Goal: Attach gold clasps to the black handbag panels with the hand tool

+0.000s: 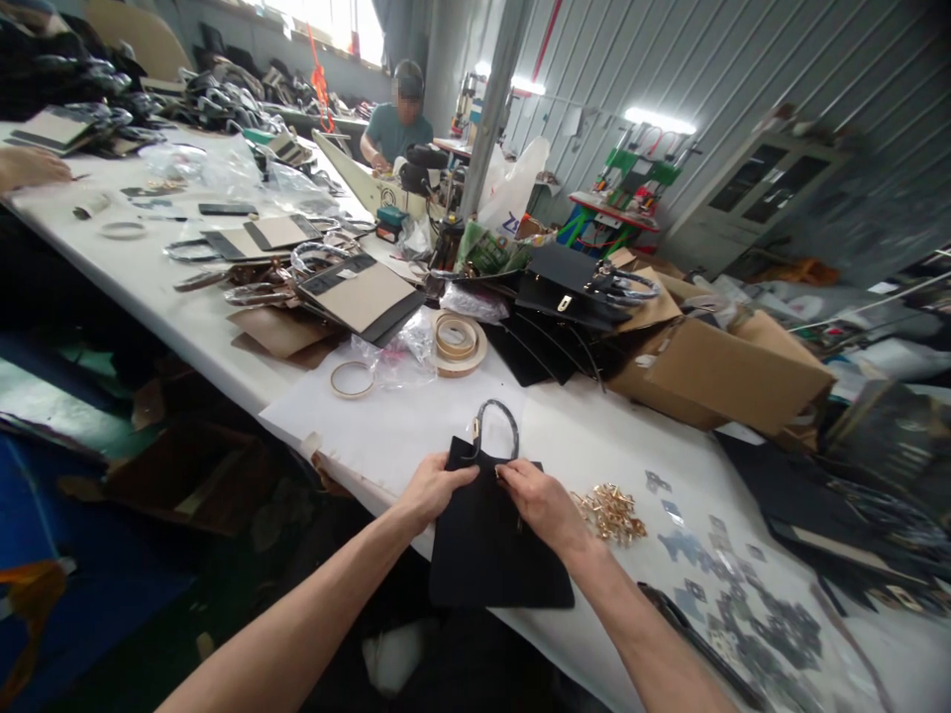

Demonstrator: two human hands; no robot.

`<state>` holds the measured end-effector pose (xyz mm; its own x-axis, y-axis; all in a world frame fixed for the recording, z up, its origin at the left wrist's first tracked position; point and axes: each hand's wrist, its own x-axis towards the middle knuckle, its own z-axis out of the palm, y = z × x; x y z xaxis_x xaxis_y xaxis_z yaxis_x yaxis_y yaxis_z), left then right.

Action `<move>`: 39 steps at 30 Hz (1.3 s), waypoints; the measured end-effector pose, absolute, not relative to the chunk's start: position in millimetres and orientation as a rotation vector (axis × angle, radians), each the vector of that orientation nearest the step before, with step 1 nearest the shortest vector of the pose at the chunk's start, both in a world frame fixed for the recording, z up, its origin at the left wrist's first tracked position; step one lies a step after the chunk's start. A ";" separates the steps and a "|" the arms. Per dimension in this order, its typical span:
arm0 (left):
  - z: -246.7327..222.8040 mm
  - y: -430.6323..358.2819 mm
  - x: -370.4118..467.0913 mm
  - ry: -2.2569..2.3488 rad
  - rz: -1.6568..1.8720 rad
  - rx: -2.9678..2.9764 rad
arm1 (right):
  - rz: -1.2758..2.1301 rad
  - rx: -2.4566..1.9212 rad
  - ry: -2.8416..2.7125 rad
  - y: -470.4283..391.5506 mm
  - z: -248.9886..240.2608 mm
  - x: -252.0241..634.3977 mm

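A black handbag panel (497, 555) with a wrapped, curved handle (512, 421) lies at the table's front edge, its lower end jutting past it. My left hand (435, 485) grips the panel's upper left side, thumb on top near the handle's base. My right hand (539, 495) is pinched at the handle's right base, with a tiny shiny metal piece at the fingertips, too small to make out fully. A pile of gold-coloured metal studs (615, 513) sits just right of my right hand. Farther right are scattered small grey metal plates (773, 614).
Rolls of tape (459, 342) and stacked bag parts (364, 297) stand beyond my hands. A finished-looking black bag (569, 287) and a cardboard box (735, 371) are at the back right. A co-worker (401, 124) sits across; another person's hand (34, 168) shows far left.
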<state>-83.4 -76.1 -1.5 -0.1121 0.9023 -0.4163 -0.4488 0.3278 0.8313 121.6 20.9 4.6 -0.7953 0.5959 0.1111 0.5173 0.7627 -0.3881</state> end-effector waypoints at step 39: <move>3.5 -74.5 -102.3 0.975 1.175 0.374 | -0.026 -1.009 -2.886 3.5 16.5 95.4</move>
